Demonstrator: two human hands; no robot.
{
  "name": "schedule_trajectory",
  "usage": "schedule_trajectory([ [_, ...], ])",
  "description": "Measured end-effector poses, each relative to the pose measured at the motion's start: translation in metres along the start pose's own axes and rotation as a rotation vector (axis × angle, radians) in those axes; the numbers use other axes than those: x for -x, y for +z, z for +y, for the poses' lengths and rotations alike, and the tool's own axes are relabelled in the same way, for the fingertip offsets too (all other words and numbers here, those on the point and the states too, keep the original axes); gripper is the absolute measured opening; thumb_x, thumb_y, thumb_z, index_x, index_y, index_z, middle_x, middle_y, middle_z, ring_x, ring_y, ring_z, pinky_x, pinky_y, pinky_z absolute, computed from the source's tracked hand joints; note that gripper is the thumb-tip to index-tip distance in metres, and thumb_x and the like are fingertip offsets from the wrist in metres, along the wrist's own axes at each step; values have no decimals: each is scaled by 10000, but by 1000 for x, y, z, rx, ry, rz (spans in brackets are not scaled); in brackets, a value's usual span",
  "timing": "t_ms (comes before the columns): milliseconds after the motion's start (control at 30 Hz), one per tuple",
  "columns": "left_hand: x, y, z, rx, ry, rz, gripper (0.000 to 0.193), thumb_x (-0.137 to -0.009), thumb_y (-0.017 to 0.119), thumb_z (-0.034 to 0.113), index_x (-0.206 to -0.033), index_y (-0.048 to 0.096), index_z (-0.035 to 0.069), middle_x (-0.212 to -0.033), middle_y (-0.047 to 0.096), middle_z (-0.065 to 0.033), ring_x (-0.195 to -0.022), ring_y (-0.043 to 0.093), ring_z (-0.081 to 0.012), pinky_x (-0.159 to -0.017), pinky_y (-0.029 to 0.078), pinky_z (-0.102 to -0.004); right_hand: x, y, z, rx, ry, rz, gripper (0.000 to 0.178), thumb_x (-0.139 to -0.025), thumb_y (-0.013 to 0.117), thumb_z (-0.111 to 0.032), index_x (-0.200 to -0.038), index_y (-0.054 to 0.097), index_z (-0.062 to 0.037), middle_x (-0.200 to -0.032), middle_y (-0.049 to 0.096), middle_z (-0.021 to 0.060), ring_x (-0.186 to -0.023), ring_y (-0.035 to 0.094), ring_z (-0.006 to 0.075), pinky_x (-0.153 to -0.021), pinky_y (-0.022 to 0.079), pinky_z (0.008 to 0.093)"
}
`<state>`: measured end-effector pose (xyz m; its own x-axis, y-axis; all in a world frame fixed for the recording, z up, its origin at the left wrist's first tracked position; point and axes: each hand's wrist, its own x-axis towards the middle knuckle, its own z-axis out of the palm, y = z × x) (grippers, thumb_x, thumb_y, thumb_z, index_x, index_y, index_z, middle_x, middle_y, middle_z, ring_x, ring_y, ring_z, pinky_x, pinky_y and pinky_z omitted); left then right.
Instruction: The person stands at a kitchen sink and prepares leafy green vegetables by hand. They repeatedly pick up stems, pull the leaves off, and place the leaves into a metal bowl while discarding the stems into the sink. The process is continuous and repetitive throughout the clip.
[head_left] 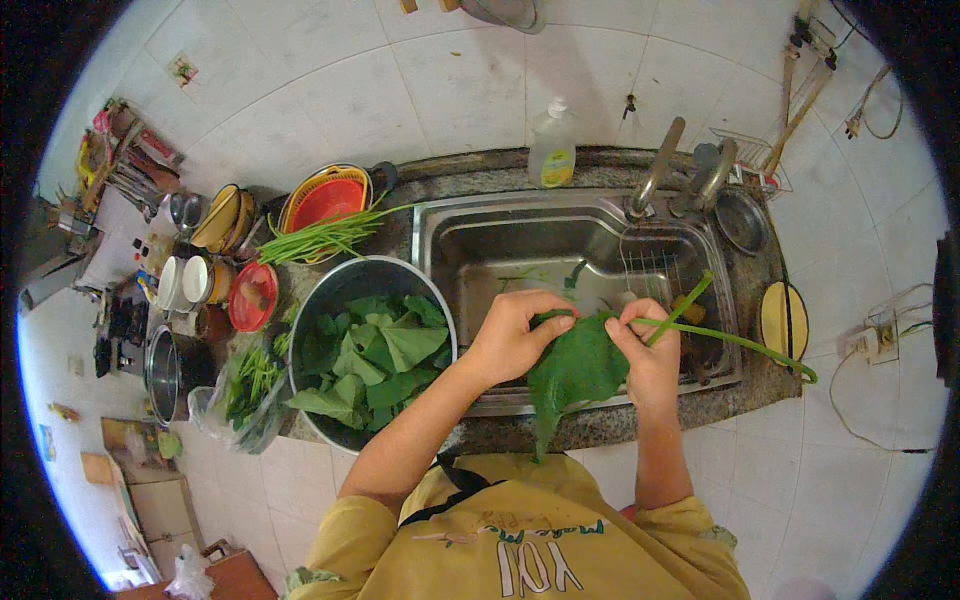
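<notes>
Over the front of the metal sink (520,240), both my hands are on a large green leaf (575,375) with a long stalk (750,345). My left hand (518,338) pinches the leaf's upper left edge between thumb and fingers. At its upper right, my right hand (648,350) is closed on the stalk near where it meets the blade. The stalk sticks out to the right over the sink, with a shorter piece angled upward. Left of my left forearm stands a big metal pot (400,277) holding many loose leaves (385,345).
Bare green stalks (325,238) lie across a red basket (335,200) behind the pot. A plastic bag of greens (250,390) sits at the pot's left. A bottle (553,150) and a faucet (658,165) stand behind the sink. A yellow oval piece (783,322) rests at right.
</notes>
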<state>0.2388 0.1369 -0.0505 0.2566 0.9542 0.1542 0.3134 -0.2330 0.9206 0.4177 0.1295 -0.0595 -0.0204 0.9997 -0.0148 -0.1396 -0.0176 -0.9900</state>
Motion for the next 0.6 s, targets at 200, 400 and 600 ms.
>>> schedule_trajectory([
  [200,7,8,0,-255,156,89,101,-796,517,85,-854,538,4,-744,549,-169,-735,534,-368,-669,430,-388,4,7,0,-34,5,13,132,-746,612,-22,-742,482,-44,-682,509,-9,-626,488,61,-567,380,191],
  [400,7,13,-7,-197,127,97,139,-829,490,120,-807,476,-16,-671,473,-202,-648,487,-388,-563,380,-419,5,9,-2,7,11,0,131,-750,607,-20,-739,479,-46,-680,505,-12,-620,480,56,-552,366,190],
  [600,5,13,-21,358,-261,-4,340,-885,472,284,-709,518,-3,-620,529,-54,-555,492,-136,-522,389,-304,5,9,1,-19,-13,-20,139,-745,612,-20,-739,477,-51,-673,482,-27,-616,457,47,-542,351,184],
])
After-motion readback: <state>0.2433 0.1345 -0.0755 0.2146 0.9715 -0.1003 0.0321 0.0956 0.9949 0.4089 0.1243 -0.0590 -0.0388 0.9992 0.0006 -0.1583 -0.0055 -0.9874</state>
